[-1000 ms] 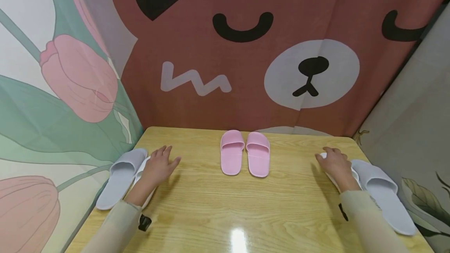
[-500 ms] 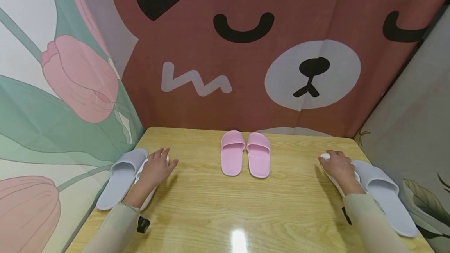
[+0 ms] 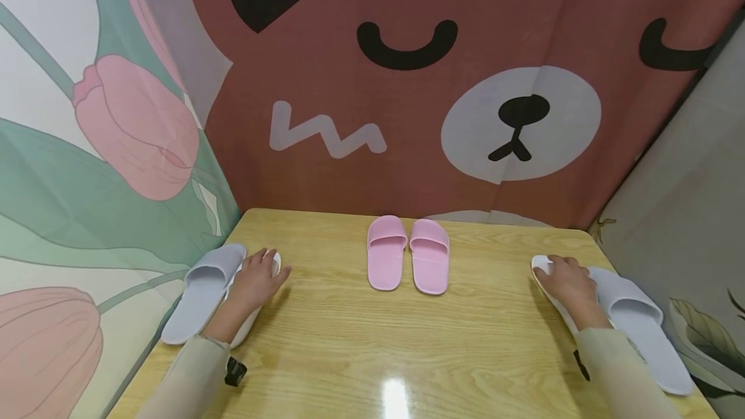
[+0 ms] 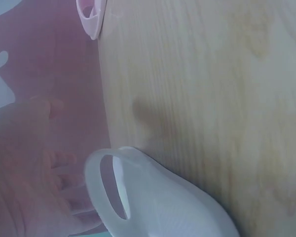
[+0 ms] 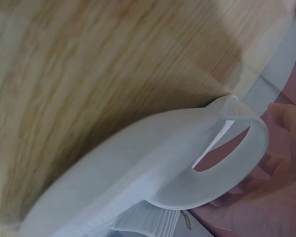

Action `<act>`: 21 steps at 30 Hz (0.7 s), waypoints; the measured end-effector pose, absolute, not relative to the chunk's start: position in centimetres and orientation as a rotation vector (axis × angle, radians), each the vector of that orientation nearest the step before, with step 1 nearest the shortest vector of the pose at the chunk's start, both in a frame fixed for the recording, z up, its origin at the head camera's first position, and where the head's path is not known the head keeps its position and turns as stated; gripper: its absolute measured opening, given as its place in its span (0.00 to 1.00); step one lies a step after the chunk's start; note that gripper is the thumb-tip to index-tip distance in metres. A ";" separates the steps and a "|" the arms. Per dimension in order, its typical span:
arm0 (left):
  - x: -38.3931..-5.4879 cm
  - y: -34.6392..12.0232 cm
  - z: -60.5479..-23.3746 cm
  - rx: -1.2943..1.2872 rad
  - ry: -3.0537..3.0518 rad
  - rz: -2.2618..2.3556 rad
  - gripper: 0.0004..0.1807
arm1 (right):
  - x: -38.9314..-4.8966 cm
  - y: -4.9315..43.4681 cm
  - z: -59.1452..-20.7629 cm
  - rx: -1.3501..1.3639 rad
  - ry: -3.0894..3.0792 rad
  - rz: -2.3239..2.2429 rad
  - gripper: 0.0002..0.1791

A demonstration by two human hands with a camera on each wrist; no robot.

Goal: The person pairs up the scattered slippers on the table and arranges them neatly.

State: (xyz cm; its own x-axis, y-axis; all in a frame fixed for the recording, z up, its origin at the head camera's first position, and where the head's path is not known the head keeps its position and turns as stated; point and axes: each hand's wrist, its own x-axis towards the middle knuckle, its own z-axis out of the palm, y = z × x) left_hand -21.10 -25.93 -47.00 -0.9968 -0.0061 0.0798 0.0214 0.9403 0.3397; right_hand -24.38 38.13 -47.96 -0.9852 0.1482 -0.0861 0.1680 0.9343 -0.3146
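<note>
My left hand [image 3: 253, 284] hovers over a white slipper [image 3: 249, 327] at the left of the table, hiding most of it. In the left wrist view the slipper's strap [image 4: 96, 185] lies beside my loosely bent fingers, with nothing gripped. On the right, my right hand [image 3: 570, 284] is over another white slipper [image 3: 541, 267], whose toe shows past the thumb. From the right wrist, relaxed fingers appear close to that slipper's strap [image 5: 259, 143]; whether they touch it is unclear.
A pale grey slipper [image 3: 196, 309] lies outside each white one, the other grey slipper [image 3: 654, 344] by the right wall cloth. Two pink slippers, one left [image 3: 385, 267] and one right [image 3: 431, 270], sit at the wooden table's [image 3: 378, 341] back edge, against the bear-print cloth [image 3: 326, 180].
Both hands have shifted slightly outward and down over the white slippers, the left one leftward and the right one rightward. More of each white slipper's toe shows. The pink and grey slippers have stayed put.
</note>
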 end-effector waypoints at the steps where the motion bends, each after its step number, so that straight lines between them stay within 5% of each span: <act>1: -21.1 -26.0 -47.0 -0.013 -3.014 -0.525 0.38 | -24.4 38.2 -48.0 0.248 3.029 -0.504 0.39; 21: -22.0 -27.8 -48.5 0.002 -3.062 -0.471 0.41 | -23.9 38.9 -48.0 0.261 2.977 -0.505 0.45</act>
State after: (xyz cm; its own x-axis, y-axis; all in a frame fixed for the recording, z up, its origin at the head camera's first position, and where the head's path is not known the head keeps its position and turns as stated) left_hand -21.99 -27.79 -48.47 -0.9991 -0.0081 0.0424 0.0050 0.9538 0.3003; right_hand -23.88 38.95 -48.04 -0.9790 0.1503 -0.1376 0.1872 0.9298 -0.3169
